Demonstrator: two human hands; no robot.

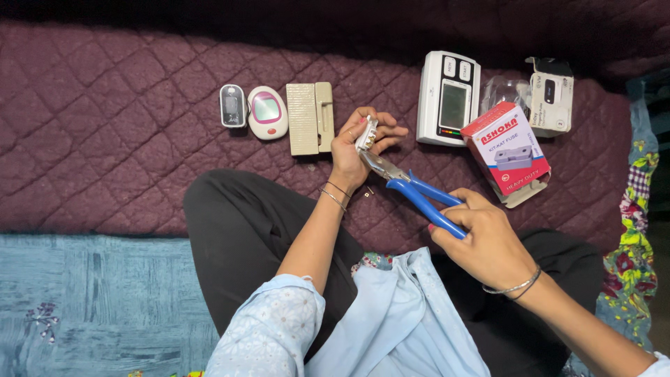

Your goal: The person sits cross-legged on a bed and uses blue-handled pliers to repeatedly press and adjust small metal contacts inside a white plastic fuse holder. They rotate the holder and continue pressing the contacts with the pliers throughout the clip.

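left hand (359, 143), centre frame, pinches a small white ceramic fuse piece (366, 132); right hand (481, 234) is clamped on blue-handled steel pliers (412, 188) biting its lower end. a slipped jaw could nip fingers or chip it. upper right: a red-and-white rectangular carton (508, 150) and a white box (551, 98) on the maroon quilt (105, 139).

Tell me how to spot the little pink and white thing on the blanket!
Look at the purple quilted blanket, along the row of things at its far side. Near the left end, the oval pink-and-white meter lies between a small grey clip-shaped device and a beige ridged block. It alone is rounded with a pink rim.
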